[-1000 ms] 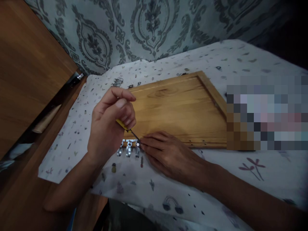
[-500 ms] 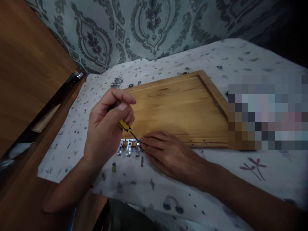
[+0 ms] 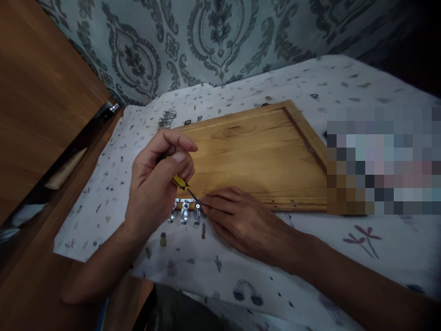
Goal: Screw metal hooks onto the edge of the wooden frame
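Observation:
My left hand (image 3: 156,177) is closed around the yellow and black handle of a screwdriver (image 3: 181,182). Its thin shaft slants down to the right, its tip at a small metal fitting by the near edge of a wooden panel (image 3: 248,156). Several silver metal hooks (image 3: 184,212) sit in a row along that edge, with their curved ends hanging toward me. My right hand (image 3: 237,216) lies across the edge, fingers together, fingertips pressed at the rightmost fitting (image 3: 197,207). What lies under these fingertips is hidden.
The panel, with a raised frame, rests on a white printed cloth (image 3: 220,280). Behind it hangs a patterned grey-blue curtain or wall covering (image 3: 220,37). At left stands a brown wooden cabinet (image 3: 41,82). A coil of dark wire or small rings (image 3: 167,118) lies beyond the panel.
My left hand has shifted slightly to the right and turned a little with the screwdriver. The right hand, panel and hooks stay in place.

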The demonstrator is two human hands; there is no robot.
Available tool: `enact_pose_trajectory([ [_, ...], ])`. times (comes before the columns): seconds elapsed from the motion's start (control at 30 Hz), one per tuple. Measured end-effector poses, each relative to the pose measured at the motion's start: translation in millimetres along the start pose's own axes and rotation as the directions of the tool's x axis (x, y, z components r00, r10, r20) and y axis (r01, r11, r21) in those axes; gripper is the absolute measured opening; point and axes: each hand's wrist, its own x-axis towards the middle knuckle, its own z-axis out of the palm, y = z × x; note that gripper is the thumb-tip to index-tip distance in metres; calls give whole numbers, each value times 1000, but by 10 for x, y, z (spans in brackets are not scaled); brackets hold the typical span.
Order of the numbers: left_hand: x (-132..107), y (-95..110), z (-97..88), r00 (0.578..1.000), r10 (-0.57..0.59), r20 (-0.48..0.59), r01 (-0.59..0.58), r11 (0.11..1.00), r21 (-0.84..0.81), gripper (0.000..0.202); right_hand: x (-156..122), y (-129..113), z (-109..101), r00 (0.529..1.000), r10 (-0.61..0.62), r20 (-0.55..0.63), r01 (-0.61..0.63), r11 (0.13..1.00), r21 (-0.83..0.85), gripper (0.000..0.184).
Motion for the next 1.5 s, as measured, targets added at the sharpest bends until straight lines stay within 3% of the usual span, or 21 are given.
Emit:
enact_pose_trajectory([
  [0.27,-6,-53,73,1000,6,-29,-8,998,-57,25,5,-3,1,1000,-2,-21,2,1000,2,25],
  [0.4,20,-79,111,1000,0,-31,-3,997,-81,22,11,-11,-10,999,-11,-34,11,1000,-11,26],
  [0.93,40,-119,95,988,60,139,-41,991,-130,20,6,-14,-15,1000,6,11,-6,1000,-3,27],
  [1.5,42,-116,109,976,62,207,-36,991,-130,18,-9,-4,3,1000,10,10,-10,1000,1,26],
])
